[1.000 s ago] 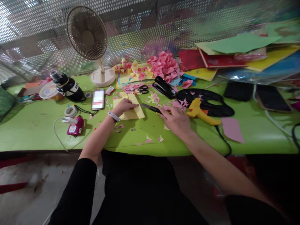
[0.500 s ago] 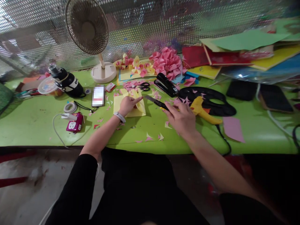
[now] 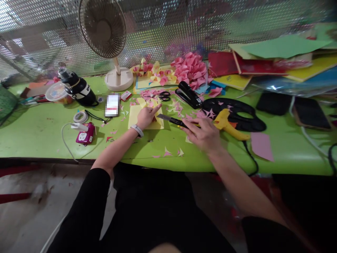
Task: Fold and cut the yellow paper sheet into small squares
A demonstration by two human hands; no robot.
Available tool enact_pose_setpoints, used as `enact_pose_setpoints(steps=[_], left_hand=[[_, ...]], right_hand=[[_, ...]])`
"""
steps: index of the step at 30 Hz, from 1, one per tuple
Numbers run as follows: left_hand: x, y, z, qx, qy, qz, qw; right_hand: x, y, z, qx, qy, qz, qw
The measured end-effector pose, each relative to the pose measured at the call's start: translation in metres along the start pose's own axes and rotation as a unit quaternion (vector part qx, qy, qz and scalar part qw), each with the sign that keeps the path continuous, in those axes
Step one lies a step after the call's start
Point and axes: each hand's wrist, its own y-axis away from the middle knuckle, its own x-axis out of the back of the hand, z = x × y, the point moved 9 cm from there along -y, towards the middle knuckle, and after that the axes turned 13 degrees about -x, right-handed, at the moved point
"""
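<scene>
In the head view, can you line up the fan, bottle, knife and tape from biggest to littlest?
1. Fan, even cut off
2. Bottle
3. Knife or tape: unsure, the right hand hides part of the knife

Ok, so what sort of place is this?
Probably a papercraft workspace, judging by the utility knife in the right hand, the heap of folded pink paper pieces and the yellow glue gun.

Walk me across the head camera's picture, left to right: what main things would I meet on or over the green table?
Black bottle, lit screen, left hand, utility knife, right hand holding that knife, yellow glue gun, pink paper sheet, dark phone.
</scene>
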Motion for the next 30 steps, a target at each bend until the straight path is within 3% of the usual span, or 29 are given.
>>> enact_pose_setpoints(steps=[7,14,24,27,30], left_hand=[[0.000,-0.003,-0.001,0.001,-0.030,0.011,0.999],[-0.009,-0.004,-0.003,-0.018,-0.049,-0.017,0.999],[-0.009,-0.001,0.013,-0.042,-0.083,-0.022,0.995],[0.000,0.002,0.023,-0.092,-0.098,-0.033,0.990],[0.008,0.015,0.034,-0.215,-0.164,-0.085,0.959]], right_hand=[[-0.002,0.002,-0.004,0.021,0.026,-0.013,0.999],[0.010,0.005,0.001,0.011,0.036,0.006,0.999],[0.010,0.008,0.017,0.001,0.101,-0.045,0.994],[0.003,0.008,0.022,0.007,0.097,-0.067,0.993],[-0.006,0.006,0.026,0.002,0.086,-0.087,0.993]])
